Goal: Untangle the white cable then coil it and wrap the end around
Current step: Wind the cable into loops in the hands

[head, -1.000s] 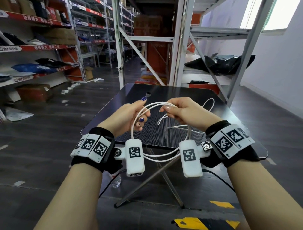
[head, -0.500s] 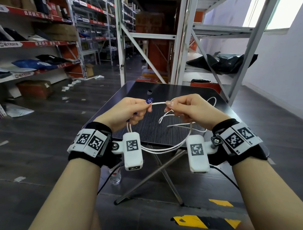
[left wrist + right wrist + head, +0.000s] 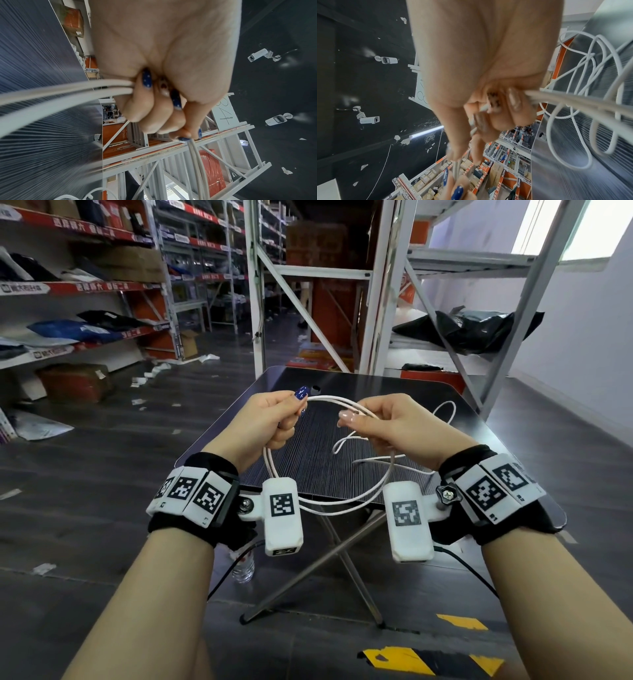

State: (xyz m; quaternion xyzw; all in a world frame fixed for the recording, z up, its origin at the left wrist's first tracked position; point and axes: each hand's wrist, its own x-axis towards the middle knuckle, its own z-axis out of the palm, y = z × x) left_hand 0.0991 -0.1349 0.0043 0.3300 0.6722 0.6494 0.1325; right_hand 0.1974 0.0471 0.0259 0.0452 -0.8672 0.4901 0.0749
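1. Holding a partly formed loop of white cable [image 3: 346,501] above a dark folding table [image 3: 479,419], a person works with both bare hands in a warehouse aisle
2. Left hand [image 3: 265,422] grips the loop's upper left, fingers curled tight around two strands; the left wrist view shows the strands [image 3: 68,88] entering the fist beside blue-painted nails and leaving past the thumb and forefinger
3. Right hand [image 3: 390,426] grips the loop's upper right, fingers curled over the strands, which the right wrist view shows running through the closed fingers [image 3: 513,108]
4. Between the two hands the strands arch across the top, and the loop's lower part sags toward the wrist-worn cameras
5. Slack cable lies in loose, overlapping bends on the ribbed tabletop beyond the right hand, reaching toward the table's far right edge
6. Metal shelving [image 3: 387,302] stands behind the table, and a black bag [image 3: 479,330] rests on one shelf
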